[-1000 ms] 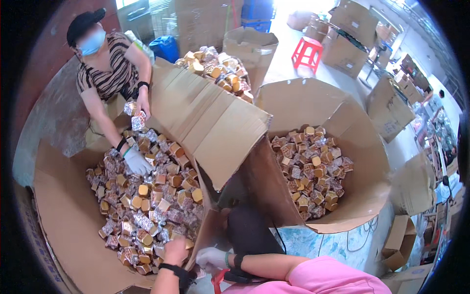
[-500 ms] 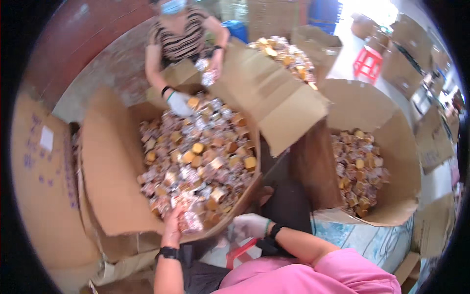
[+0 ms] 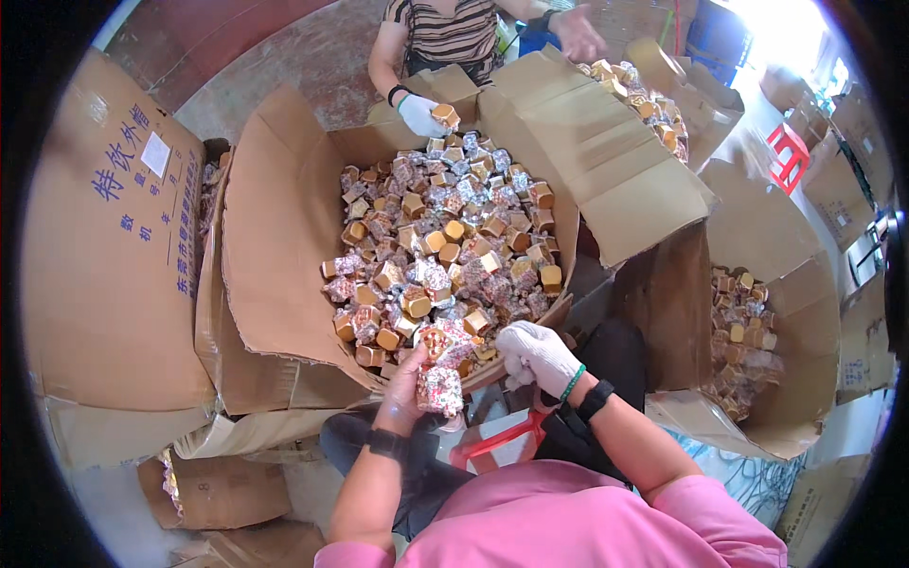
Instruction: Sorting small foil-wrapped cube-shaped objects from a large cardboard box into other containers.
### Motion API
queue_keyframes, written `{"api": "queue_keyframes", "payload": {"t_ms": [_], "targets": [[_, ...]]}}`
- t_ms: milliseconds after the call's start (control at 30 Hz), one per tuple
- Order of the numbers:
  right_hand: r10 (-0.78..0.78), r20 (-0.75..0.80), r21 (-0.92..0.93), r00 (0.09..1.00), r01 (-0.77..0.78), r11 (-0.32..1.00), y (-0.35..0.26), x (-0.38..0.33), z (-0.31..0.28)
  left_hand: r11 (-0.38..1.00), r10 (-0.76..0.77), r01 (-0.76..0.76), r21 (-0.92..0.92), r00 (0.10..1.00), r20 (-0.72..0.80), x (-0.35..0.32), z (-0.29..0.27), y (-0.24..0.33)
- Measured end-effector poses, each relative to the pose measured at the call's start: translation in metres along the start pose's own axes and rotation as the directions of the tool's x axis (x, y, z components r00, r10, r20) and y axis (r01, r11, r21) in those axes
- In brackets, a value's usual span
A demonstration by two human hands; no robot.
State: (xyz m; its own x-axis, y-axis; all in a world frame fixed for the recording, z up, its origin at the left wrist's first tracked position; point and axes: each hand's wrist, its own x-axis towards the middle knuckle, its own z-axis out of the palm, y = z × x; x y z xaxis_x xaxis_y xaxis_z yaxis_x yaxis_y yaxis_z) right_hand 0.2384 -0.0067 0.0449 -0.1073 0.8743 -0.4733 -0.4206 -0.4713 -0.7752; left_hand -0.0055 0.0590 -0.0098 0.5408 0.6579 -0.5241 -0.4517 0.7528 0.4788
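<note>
At the near rim of a large open cardboard box (image 3: 270, 237), my left hand (image 3: 407, 379) is closed around a bundle of small gold pieces in clear plastic wrap with red marks (image 3: 441, 383). My right hand (image 3: 542, 358), in a white knitted glove, is just right of the bundle, apart from it. Its fingers are curled together by a pale bit I cannot make out. Beyond both hands, the box holds a heap of gold many-sided pieces (image 3: 454, 230), many in crinkled clear wrap. Across the box, a co-worker's gloved hand (image 3: 421, 114) holds one gold piece.
The co-worker's other hand (image 3: 578, 36) is open near another heap of pieces (image 3: 653, 109). A second box (image 3: 677, 303) of pieces stands at the right. A tall carton (image 3: 123, 237) closes off the left. Red stools (image 3: 788, 156) (image 3: 502, 443) stand behind and between my legs.
The view has shifted. My left hand has lifted the wrapped bundle to the near rim, and my right hand has come up beside it. The co-worker's bare hand no longer holds a wrapped bundle.
</note>
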Motion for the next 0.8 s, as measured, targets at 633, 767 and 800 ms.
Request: {"api": "queue_keyframes", "payload": {"t_ms": [633, 767, 800], "targets": [[0.164, 0.005, -0.255, 0.986, -0.157, 0.954, -0.009, -0.011, 0.013, 0.208, 0.318, -0.380, 0.901, 0.898, 0.305, -0.025, 0.052, 0.002], [0.182, 0.043, -0.231, 0.982, -0.168, 0.958, -0.002, -0.008, 0.010, 0.248, 0.311, -0.365, 0.898, 0.907, 0.282, -0.030, 0.056, 0.001], [0.182, 0.038, -0.241, 0.983, -0.168, 0.956, -0.002, -0.007, 0.010, 0.207, 0.316, -0.372, 0.905, 0.901, 0.298, -0.030, 0.053, 0.001]]}}
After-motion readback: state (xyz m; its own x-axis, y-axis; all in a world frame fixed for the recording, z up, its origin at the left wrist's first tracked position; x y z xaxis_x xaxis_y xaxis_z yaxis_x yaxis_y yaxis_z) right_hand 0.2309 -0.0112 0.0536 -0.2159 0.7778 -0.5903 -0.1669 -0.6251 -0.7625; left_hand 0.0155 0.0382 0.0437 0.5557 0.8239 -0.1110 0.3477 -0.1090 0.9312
